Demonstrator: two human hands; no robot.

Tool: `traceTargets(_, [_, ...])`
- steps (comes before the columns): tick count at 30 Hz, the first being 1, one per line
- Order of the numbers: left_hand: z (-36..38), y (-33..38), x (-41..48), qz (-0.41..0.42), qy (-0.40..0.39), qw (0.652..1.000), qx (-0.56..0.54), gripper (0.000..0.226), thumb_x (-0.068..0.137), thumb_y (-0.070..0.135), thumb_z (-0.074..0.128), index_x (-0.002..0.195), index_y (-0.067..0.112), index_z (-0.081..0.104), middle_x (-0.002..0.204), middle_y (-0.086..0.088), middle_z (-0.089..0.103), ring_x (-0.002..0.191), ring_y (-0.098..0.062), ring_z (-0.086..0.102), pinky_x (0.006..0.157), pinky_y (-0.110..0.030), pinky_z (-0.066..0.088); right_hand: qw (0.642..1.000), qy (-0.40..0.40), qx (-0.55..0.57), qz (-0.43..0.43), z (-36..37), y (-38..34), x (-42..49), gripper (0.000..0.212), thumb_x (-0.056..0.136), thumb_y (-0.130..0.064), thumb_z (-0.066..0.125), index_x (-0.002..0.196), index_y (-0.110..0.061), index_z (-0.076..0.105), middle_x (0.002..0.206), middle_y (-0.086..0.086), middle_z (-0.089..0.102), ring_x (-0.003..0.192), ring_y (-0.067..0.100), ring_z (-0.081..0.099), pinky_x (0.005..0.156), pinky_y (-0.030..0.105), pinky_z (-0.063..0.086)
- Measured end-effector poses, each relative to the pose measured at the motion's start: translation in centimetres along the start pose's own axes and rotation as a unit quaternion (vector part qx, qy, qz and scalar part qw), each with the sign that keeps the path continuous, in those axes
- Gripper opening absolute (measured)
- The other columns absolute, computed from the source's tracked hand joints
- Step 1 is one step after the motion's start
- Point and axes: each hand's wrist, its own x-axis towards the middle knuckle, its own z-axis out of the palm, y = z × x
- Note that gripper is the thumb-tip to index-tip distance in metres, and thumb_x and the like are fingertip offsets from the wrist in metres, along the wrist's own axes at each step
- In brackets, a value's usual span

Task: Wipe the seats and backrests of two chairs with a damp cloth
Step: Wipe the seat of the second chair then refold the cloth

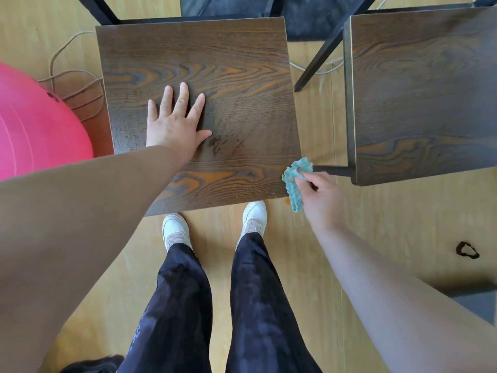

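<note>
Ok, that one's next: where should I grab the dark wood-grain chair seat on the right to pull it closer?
Probably the front edge of the dark wood-grain chair seat, from your side: a thin flat slab, that edge faces you unobstructed.

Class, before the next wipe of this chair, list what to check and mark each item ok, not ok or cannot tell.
1. Cloth in hand: ok, the right hand pinches the cloth.
2. Chair steadied: ok, the left hand lies flat on the seat.
3. Cloth spread on the seat: not ok, it is bunched at the seat's right edge, near the front corner.
4. Cloth damp: cannot tell.
5. Second chair close by: ok, it stands just to the right.
</note>
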Motion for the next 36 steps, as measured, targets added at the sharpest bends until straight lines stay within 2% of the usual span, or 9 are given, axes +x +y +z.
traceTargets(4, [0.4, -2.1, -1.0, 0.041, 0.026, 0.999, -0.006, 0.078, 0.097, 0.064, 0.029, 0.159, 0.027, -0.002, 0.167, -0.006, -0.001, 0.153, -0.028, -0.002, 0.122, -0.054, 0.007, 0.997, 0.066, 0.027, 0.027, 1.8, -0.7, -1.3, 0.016, 0.092, -0.014, 0.068, 0.106, -0.013, 0.076, 0.106, -0.007, 0.067, 0.095, 0.005, 0.061, 0.085, 0.020, 0.049])
traceTargets(8, [1.5, -4.8, -3.0, 0.064, 0.052, 0.997, -0.004, 0.079, 0.097, 0.062, 0.035, 0.159, 0.024, 0.004, 0.167, -0.008, 0.002, 0.153, -0.027, 0.001, 0.123, -0.053, 0.007, 0.996, 0.082, 0.026, 0.036, 3.4, -1.7, -2.6, 0.015, 0.093, -0.013, 0.068, 0.105, -0.012, 0.077, 0.103, -0.006, 0.067, 0.092, 0.003, 0.058, 0.078, 0.003, 0.041])
traceTargets(11, [2.2, -7.0, -4.3, 0.082, 0.055, 0.995, 0.009, 0.079, 0.096, 0.062, 0.037, 0.159, 0.024, 0.008, 0.167, -0.008, 0.004, 0.153, -0.027, 0.003, 0.123, -0.053, 0.008, 0.997, 0.076, 0.022, 0.023, 5.2, -3.0, -4.0, 0.014, 0.092, -0.011, 0.069, 0.104, -0.010, 0.076, 0.102, -0.008, 0.065, 0.092, 0.004, 0.059, 0.076, -0.001, 0.039])
traceTargets(19, [3.0, -11.2, -5.5, 0.077, 0.047, 0.996, 0.006, 0.078, 0.096, 0.062, 0.033, 0.159, 0.027, 0.003, 0.167, -0.007, 0.001, 0.154, -0.026, 0.001, 0.123, -0.053, 0.008, 0.994, 0.098, 0.024, 0.034, 8.5, -5.7, -6.0, 0.015, 0.092, -0.010, 0.068, 0.105, -0.010, 0.077, 0.101, -0.009, 0.063, 0.093, 0.008, 0.060, 0.082, 0.017, 0.045])
traceTargets(21, [3.1, -12.0, -5.6, 0.075, 0.049, 0.996, -0.004, 0.077, 0.097, 0.062, 0.034, 0.159, 0.028, 0.003, 0.167, -0.006, 0.000, 0.154, -0.025, 0.001, 0.123, -0.052, 0.007, 0.995, 0.094, 0.023, 0.036, 9.0, -6.2, -6.3, 0.015, 0.092, -0.010, 0.068, 0.104, -0.010, 0.077, 0.100, -0.010, 0.062, 0.093, 0.009, 0.061, 0.081, 0.016, 0.046])
traceTargets(25, [3.1, -13.2, -5.9, 0.062, 0.046, 0.996, -0.050, 0.075, 0.098, 0.059, 0.037, 0.159, 0.028, 0.006, 0.167, -0.006, 0.001, 0.154, -0.025, 0.001, 0.123, -0.051, 0.008, 0.997, 0.073, 0.003, 0.027, 10.6, -7.3, -7.2, 0.014, 0.092, -0.011, 0.069, 0.104, -0.011, 0.077, 0.102, -0.007, 0.065, 0.091, 0.006, 0.059, 0.075, 0.000, 0.040])
traceTargets(30, [3.6, -14.2, -6.7, 0.062, 0.033, 0.994, -0.083, 0.073, 0.100, 0.055, 0.037, 0.159, 0.029, 0.004, 0.168, -0.004, -0.003, 0.154, -0.023, -0.001, 0.124, -0.049, 0.008, 1.000, 0.030, -0.008, -0.002, 13.5, -9.0, -8.9, 0.013, 0.091, -0.011, 0.070, 0.103, -0.012, 0.077, 0.103, -0.007, 0.065, 0.096, 0.011, 0.062, 0.085, 0.020, 0.049])
traceTargets(34, [4.1, -14.6, -7.5, 0.054, 0.010, 0.990, -0.131, 0.070, 0.102, 0.053, 0.037, 0.159, 0.029, 0.004, 0.168, -0.001, -0.002, 0.154, -0.020, 0.000, 0.124, -0.048, 0.009, 1.000, -0.012, 0.004, 0.000, 15.8, -11.3, -10.7, 0.014, 0.093, -0.014, 0.068, 0.104, -0.015, 0.077, 0.103, -0.012, 0.063, 0.098, 0.009, 0.061, 0.079, 0.006, 0.042])
traceTargets(36, [4.0, -14.6, -7.7, 0.047, 0.000, 0.989, -0.141, 0.069, 0.103, 0.051, 0.036, 0.159, 0.029, 0.002, 0.168, 0.001, -0.003, 0.154, -0.019, -0.001, 0.124, -0.046, 0.008, 0.999, -0.042, 0.015, -0.001, 17.1, -12.5, -11.9, 0.014, 0.094, -0.016, 0.067, 0.105, -0.013, 0.077, 0.105, -0.011, 0.064, 0.098, 0.007, 0.061, 0.080, 0.008, 0.045])
